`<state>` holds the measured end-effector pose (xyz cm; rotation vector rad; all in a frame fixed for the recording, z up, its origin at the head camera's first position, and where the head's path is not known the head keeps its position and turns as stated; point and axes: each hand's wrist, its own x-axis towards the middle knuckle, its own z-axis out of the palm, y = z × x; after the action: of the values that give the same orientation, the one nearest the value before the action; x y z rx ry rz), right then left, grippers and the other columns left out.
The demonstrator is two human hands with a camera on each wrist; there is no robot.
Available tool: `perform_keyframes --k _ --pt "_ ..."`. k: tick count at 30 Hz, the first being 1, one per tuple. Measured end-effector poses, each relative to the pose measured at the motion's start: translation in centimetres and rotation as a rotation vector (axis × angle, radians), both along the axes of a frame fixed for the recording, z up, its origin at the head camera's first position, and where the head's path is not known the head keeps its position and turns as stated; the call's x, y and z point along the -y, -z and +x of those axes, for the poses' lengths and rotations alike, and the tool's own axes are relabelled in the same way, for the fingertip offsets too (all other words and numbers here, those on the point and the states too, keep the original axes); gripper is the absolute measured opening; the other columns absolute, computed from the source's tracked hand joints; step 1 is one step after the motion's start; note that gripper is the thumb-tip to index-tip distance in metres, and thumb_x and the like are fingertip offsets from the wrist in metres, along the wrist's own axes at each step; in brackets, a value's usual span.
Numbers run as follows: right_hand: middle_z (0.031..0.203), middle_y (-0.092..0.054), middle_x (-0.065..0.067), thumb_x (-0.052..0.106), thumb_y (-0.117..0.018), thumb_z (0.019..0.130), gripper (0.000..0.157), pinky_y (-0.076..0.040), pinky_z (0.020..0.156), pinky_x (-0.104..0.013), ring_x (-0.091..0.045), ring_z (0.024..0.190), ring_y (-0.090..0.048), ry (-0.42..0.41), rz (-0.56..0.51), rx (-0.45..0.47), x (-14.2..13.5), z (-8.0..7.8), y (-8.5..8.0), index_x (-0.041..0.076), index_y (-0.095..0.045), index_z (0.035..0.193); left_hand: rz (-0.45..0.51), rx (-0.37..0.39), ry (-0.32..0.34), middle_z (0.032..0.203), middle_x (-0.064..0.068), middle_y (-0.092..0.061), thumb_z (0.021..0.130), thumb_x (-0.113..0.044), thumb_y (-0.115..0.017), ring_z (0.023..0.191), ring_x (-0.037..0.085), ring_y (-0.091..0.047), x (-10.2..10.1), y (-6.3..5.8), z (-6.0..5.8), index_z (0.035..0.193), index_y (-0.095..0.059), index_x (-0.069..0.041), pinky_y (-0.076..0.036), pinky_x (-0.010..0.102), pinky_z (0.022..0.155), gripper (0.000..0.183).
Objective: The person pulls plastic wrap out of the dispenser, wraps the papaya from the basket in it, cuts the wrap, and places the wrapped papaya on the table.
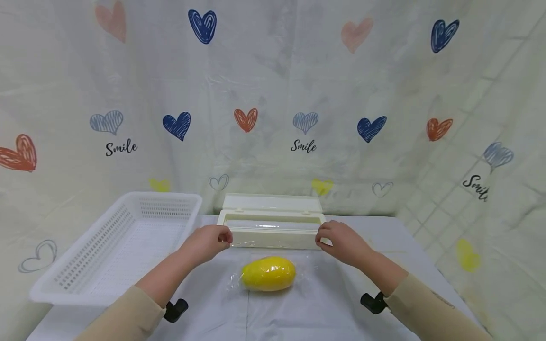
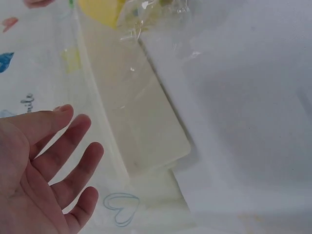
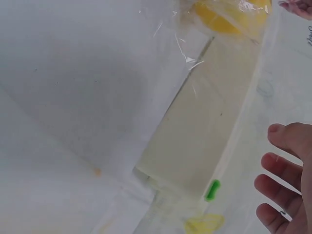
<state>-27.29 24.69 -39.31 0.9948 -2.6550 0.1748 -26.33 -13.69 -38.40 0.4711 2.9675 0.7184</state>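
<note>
A yellow mango-shaped fruit (image 1: 268,273), with clear film (image 3: 183,44) around it, lies on the white table cover between my forearms. Behind it stands a cream cling film dispenser (image 1: 273,239), its lid (image 1: 273,202) raised and a film roll (image 1: 273,224) inside. My left hand (image 1: 211,241) is by the dispenser's left front end, fingers bent and spread in the left wrist view, thumb near the index finger. By the right front end is my right hand (image 1: 341,240), its thumb and fingers apart in the right wrist view. Neither palm holds anything.
A white plastic basket (image 1: 42,288) with slotted sides stands on the left of the table (image 1: 307,317). A pale curtain (image 1: 273,71) printed with hearts hangs behind the dispenser. A green piece (image 3: 212,190) shows at one end of the dispenser.
</note>
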Motion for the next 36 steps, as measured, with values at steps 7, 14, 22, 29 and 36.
perform_keyframes --k 7,14,22,29,36 --pt "0.088 -0.063 0.009 0.014 -0.081 0.083 0.011 -0.052 0.077 -0.036 -0.013 0.083 -0.057 -0.034 0.003 0.009 0.0 1.9 -0.3 0.02 -0.072 0.086 -0.001 -0.018 0.004 0.086 -0.011 -0.063 0.09 -0.015 -0.073 0.089 0.017 -0.058 0.4 -0.2 2.2 0.087 -0.067 -0.024 -0.052 0.038 0.081 0.012" --pt "0.092 -0.062 0.012 0.017 -0.081 0.084 0.012 -0.053 0.078 -0.033 -0.01 0.086 -0.058 -0.053 0.017 0.015 -0.3 3.6 0.2 0.025 -0.072 0.087 -0.009 -0.057 0.014 0.085 -0.016 -0.063 0.087 -0.014 -0.075 0.091 0.016 -0.061 1.0 0.1 4.1 0.082 -0.067 -0.028 -0.051 0.039 0.083 0.017" --pt "0.093 -0.062 0.012 0.012 -0.083 0.079 0.019 -0.052 0.075 -0.034 -0.01 0.085 -0.058 -0.13 -0.028 -0.043 -1.1 6.0 0.8 0.024 -0.07 0.086 0.017 -0.082 0.051 0.086 -0.017 -0.065 0.084 -0.015 -0.078 0.087 0.012 -0.062 1.2 1.0 5.6 0.08 -0.066 -0.03 -0.051 0.037 0.079 0.019" --pt "0.092 -0.061 0.012 0.011 -0.083 0.079 0.021 -0.051 0.073 -0.032 -0.009 0.084 -0.058 -0.207 -0.035 -0.101 -1.3 6.8 2.4 0.025 -0.069 0.085 0.005 -0.096 0.086 0.086 -0.017 -0.064 0.082 -0.014 -0.079 0.085 0.012 -0.061 1.2 2.0 6.4 0.081 -0.068 -0.027 -0.05 0.038 0.078 0.017" --pt "0.09 -0.061 0.013 0.013 -0.085 0.076 0.018 -0.049 0.07 -0.03 -0.009 0.082 -0.055 -0.182 0.07 -0.055 -0.8 6.8 3.8 0.025 -0.072 0.082 -0.045 -0.173 0.139 0.085 -0.013 -0.065 0.079 -0.013 -0.079 0.084 0.017 -0.063 0.9 3.4 6.5 0.077 -0.067 -0.025 -0.047 0.048 0.082 0.018"
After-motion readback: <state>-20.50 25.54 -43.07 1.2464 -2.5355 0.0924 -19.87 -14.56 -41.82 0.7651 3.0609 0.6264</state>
